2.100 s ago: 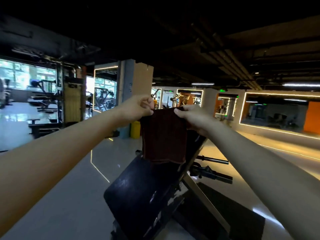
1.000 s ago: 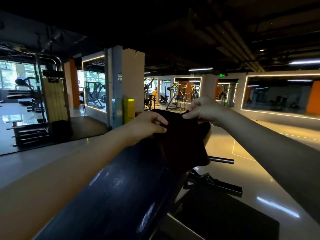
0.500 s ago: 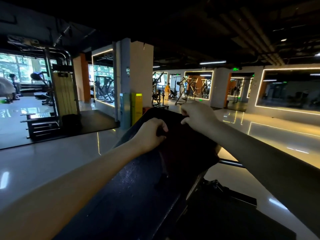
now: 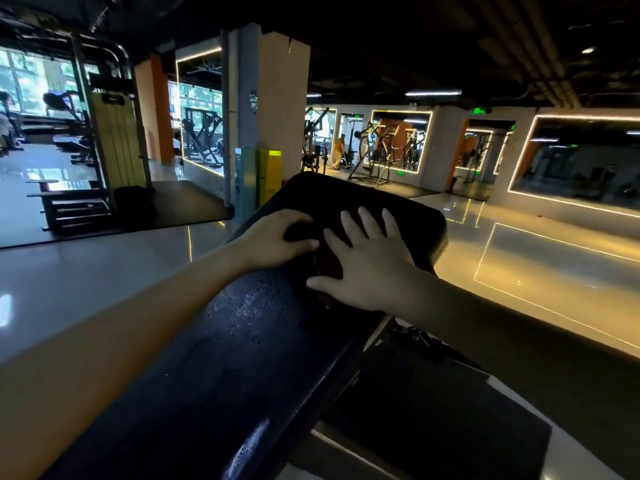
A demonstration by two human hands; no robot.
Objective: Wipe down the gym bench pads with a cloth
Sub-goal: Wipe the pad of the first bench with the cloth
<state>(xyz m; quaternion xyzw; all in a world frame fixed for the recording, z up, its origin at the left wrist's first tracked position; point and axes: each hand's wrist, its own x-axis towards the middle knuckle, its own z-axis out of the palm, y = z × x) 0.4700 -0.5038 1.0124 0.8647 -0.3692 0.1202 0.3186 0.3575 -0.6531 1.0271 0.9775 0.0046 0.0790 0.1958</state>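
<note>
Atop pad (image 4: pixel 242 341) sloping lengthwise away: cloth (image 4: pixel 327 263) under right hand (image 4: pixel 367 268).

The bench pad (image 4: pixel 221 368) is black, smooth upholstery with a wet-looking gloss, beaded with fine droplets (image 4: pixel 250 303). The cloth (image 4: pixel 327 263) on it is dark reddish fabric, matt and faintly ribbed. The floor (image 4: pixel 86 275) is polished and mirror-glossy; the dark mat (image 4: pixel 436 427) at the near right looks matt.

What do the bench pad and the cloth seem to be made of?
The bench pad looks like black vinyl or leatherette, glossy: light glints and droplets bead on it. The cloth looks like dark red woven fabric, matte, without glints.
</note>
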